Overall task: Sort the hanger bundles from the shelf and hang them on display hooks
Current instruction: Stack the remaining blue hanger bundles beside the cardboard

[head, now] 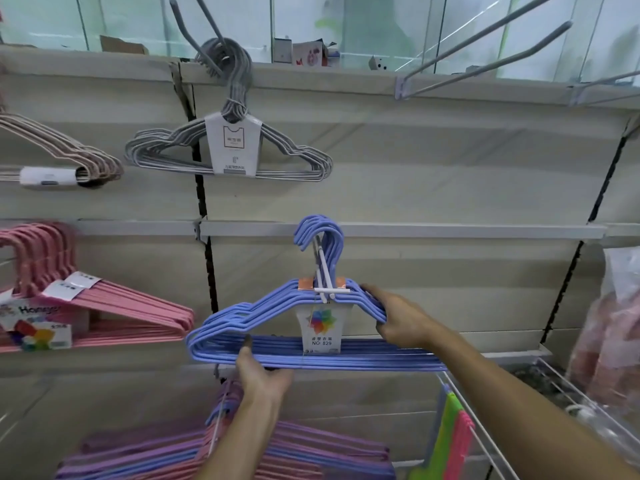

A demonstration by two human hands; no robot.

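A bundle of blue hangers with a white paper label hangs by its hooks over a white display hook in the middle of the wall. My left hand grips the bundle's bottom bars from below. My right hand clasps its right shoulder. Above it, a grey hanger bundle hangs on a grey hook. A pile of purple, blue and pink hanger bundles lies on the shelf below my arms.
Pink hanger bundles hang at the left, with beige ones above them. Bare grey hooks jut out at the upper right. A wire basket and a bag of pink goods stand at the right.
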